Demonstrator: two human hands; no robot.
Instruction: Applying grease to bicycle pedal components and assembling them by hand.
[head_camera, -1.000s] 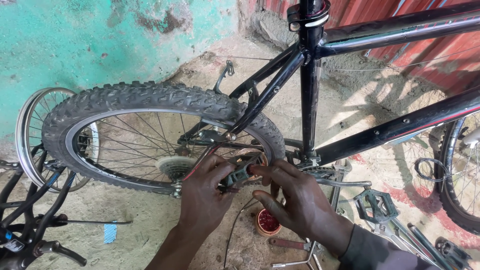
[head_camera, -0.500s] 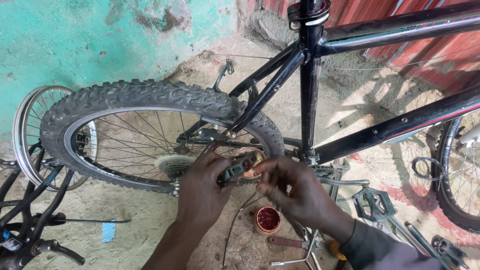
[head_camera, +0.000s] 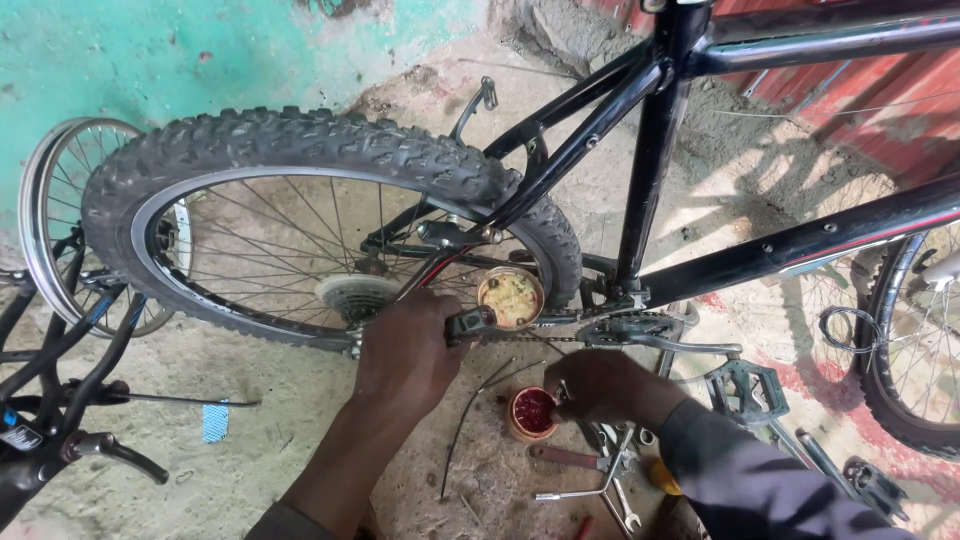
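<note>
A small dark bike part (head_camera: 468, 322) sits by the back wheel (head_camera: 300, 230), just left of a round tin of yellow grease (head_camera: 510, 297). The left hand (head_camera: 408, 350) is curled tight around it. The right hand (head_camera: 610, 385) is bunched up low by the tools on the ground (head_camera: 590, 470), near a little red tin (head_camera: 532, 411); I cannot tell what it holds.
</note>
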